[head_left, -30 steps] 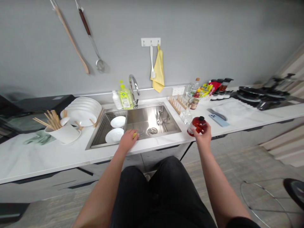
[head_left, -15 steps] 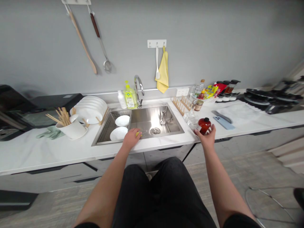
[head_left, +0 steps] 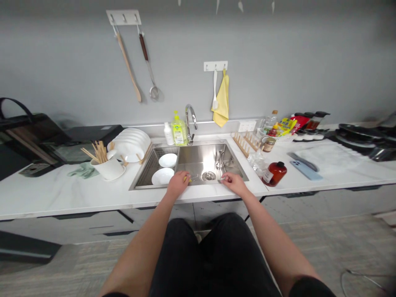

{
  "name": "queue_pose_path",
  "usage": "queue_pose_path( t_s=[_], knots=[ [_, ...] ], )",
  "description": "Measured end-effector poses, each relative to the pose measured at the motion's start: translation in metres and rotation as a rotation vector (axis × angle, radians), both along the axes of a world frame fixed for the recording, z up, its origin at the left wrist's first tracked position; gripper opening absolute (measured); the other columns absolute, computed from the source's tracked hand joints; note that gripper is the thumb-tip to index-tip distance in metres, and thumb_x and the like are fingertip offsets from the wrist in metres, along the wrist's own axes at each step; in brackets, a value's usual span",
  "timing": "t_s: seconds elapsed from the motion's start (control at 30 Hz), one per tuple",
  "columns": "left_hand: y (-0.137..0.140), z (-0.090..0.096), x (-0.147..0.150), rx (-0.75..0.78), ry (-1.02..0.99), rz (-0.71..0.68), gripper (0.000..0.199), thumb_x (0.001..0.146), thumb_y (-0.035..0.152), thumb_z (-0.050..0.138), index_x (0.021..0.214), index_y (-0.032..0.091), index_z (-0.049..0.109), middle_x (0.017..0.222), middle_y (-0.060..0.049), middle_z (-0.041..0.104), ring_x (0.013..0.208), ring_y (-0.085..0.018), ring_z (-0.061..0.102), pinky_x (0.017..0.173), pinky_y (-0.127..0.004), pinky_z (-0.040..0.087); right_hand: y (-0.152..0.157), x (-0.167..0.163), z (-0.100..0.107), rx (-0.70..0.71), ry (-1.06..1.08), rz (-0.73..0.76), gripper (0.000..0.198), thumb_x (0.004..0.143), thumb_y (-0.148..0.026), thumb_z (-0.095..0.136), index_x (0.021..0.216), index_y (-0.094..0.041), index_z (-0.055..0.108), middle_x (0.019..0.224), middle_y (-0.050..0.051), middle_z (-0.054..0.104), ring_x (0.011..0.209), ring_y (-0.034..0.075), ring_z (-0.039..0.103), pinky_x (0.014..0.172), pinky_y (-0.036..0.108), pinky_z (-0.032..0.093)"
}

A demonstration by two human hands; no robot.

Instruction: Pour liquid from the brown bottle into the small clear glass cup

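Note:
My left hand (head_left: 177,184) is closed at the front rim of the sink (head_left: 198,156). A small yellow piece (head_left: 187,179) sticks out from its fingers, too small to identify. My right hand (head_left: 234,183) is over the rim's right part, fingers curled together around something pale that I cannot make out. Close to its right, the amber bottle (head_left: 274,174) with a black cap stands upright on the counter. Two white bowls, the nearer bowl (head_left: 163,176) and the farther bowl (head_left: 168,159), sit in the left rack of the sink.
The faucet (head_left: 191,119) rises behind the sink, with a green soap bottle (head_left: 178,133) beside it. White plates (head_left: 131,142) and a chopstick holder (head_left: 109,169) are left. A wooden rack (head_left: 240,145), glass jar (head_left: 268,144) and blue phone (head_left: 306,170) are right.
My right hand has let go of the amber bottle and moved left to the sink's front rim. My left hand stays at the rim with the yellow piece. The view has shifted.

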State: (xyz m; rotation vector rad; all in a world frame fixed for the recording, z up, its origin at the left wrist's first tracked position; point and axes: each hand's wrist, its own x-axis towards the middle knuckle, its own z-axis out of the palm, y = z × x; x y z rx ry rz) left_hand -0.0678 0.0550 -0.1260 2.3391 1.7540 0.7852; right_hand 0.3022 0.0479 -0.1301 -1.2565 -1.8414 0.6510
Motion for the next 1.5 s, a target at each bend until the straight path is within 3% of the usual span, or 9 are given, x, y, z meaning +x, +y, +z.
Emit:
queue_pose_path(
  t_s=[0.27,0.47,0.57,0.7,0.93,1.03,1.2,1.4,1.5],
  knots=[
    [0.002,0.002,-0.001,0.010,-0.005,-0.018,0.035,0.115,0.039,0.052,0.127,0.021,0.080,0.126,-0.014,0.083,0.124,-0.031,0.075,0.111,-0.043,0.058,-0.036,0.021,0.011,0.058,0.239,-0.122,0.040,0.090,-0.062,0.081,0.098,-0.023,0.079,0.070,0.000,0.066,0.063,0.020,0.059,0.063,0.033,0.048],
    [0.003,0.002,-0.005,0.042,0.003,-0.032,0.043,0.118,0.041,0.043,0.116,0.022,0.082,0.118,-0.014,0.083,0.119,-0.031,0.075,0.109,-0.044,0.057,-0.089,0.135,0.018,0.301,0.242,-0.648,0.034,0.094,-0.056,0.077,0.102,-0.023,0.074,0.089,0.005,0.073,0.078,0.023,0.067,0.077,0.039,0.056],
    [0.004,0.002,-0.006,0.055,-0.018,-0.015,0.042,0.116,0.038,0.044,0.107,0.022,0.081,0.112,-0.015,0.081,0.114,-0.032,0.075,0.107,-0.044,0.058,-0.080,0.174,0.012,0.311,0.180,-0.961,0.066,0.074,-0.062,0.090,0.121,-0.023,0.066,0.116,0.010,0.075,0.099,0.031,0.073,0.091,0.048,0.061],
    [0.004,0.002,-0.005,0.063,-0.067,0.003,0.028,0.110,0.031,0.053,0.108,0.022,0.080,0.112,-0.014,0.082,0.112,-0.032,0.075,0.105,-0.044,0.058,-0.043,0.173,0.007,0.092,0.293,-0.950,0.117,0.049,-0.061,0.100,0.146,-0.020,0.050,0.156,0.026,0.063,0.133,0.040,0.069,0.113,0.056,0.059],
    [-0.001,0.005,-0.004,0.045,-0.137,0.033,0.025,0.106,0.029,0.061,0.120,0.021,0.080,0.119,-0.014,0.083,0.113,-0.031,0.077,0.107,-0.045,0.059,-0.047,0.143,0.008,0.118,0.340,-1.083,0.087,0.056,-0.055,0.101,0.128,-0.022,0.066,0.128,0.017,0.081,0.116,0.040,0.078,0.114,0.062,0.060],
    [-0.003,0.007,-0.004,0.037,-0.173,0.033,0.025,0.106,0.030,0.062,0.120,0.021,0.081,0.119,-0.015,0.083,0.116,-0.032,0.077,0.110,-0.046,0.059,-0.078,0.123,0.009,0.183,0.409,-0.950,0.086,0.059,-0.056,0.103,0.131,-0.022,0.069,0.124,0.015,0.082,0.107,0.037,0.080,0.108,0.063,0.063],
    [-0.020,0.031,0.021,0.030,-0.267,0.000,0.034,0.109,0.032,0.060,0.136,0.020,0.078,0.125,-0.014,0.084,0.120,-0.031,0.077,0.114,-0.047,0.059,-0.116,0.067,0.022,-0.016,0.401,-0.351,0.085,0.062,-0.053,0.107,0.133,-0.020,0.073,0.120,0.014,0.085,0.111,0.038,0.080,0.111,0.063,0.063],
    [-0.077,0.126,0.079,-0.090,-0.343,-0.551,0.048,0.114,0.044,0.060,0.158,0.026,0.069,0.124,-0.008,0.083,0.104,-0.023,0.078,0.097,-0.036,0.060,-0.112,0.004,0.054,-0.064,0.268,0.139,0.095,0.067,-0.050,0.108,0.148,-0.022,0.069,0.140,0.015,0.081,0.128,0.040,0.078,0.118,0.057,0.059],
    [-0.101,0.165,0.086,-0.071,-0.240,-0.677,0.038,0.113,0.039,0.062,0.143,0.024,0.078,0.121,-0.010,0.082,0.101,-0.023,0.076,0.094,-0.037,0.058,-0.107,-0.015,0.068,-0.078,0.229,0.302,0.092,0.070,-0.049,0.106,0.149,-0.021,0.068,0.140,0.014,0.081,0.126,0.039,0.078,0.115,0.054,0.059]
  ],
)
